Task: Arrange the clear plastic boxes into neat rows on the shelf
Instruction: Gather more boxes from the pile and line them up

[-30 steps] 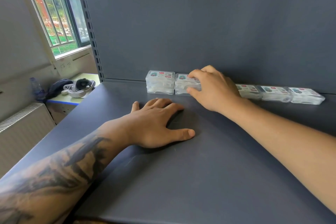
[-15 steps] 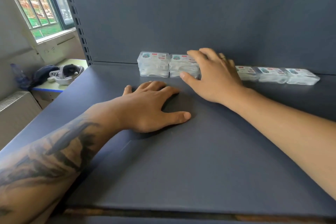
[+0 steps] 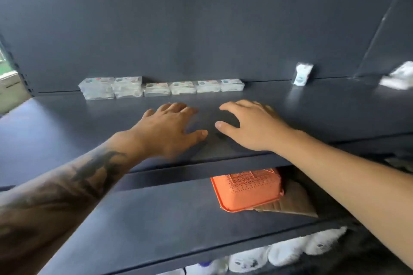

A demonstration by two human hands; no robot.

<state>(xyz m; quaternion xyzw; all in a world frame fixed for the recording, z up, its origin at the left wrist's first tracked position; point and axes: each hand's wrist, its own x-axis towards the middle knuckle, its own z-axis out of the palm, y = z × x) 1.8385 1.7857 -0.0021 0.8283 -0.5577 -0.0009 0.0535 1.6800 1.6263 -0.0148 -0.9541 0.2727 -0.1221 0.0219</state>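
Several clear plastic boxes stand in one row against the back panel of the dark shelf; the two at the left end are stacked higher. One more clear box stands upright, apart, far to the right. My left hand lies palm down on the shelf in front of the row, fingers spread, holding nothing. My right hand hovers beside it with fingers loosely bent, thumb out, also holding nothing. Neither hand touches a box.
A white packet lies blurred at the far right of the shelf. On the lower shelf an orange perforated basket sits on a piece of cardboard. White bags fill the level below.
My right hand has left the second box stack and drawn back toward me. My head has pulled back and turned right, revealing the whole row and the lower shelves. The left hand stays flat.
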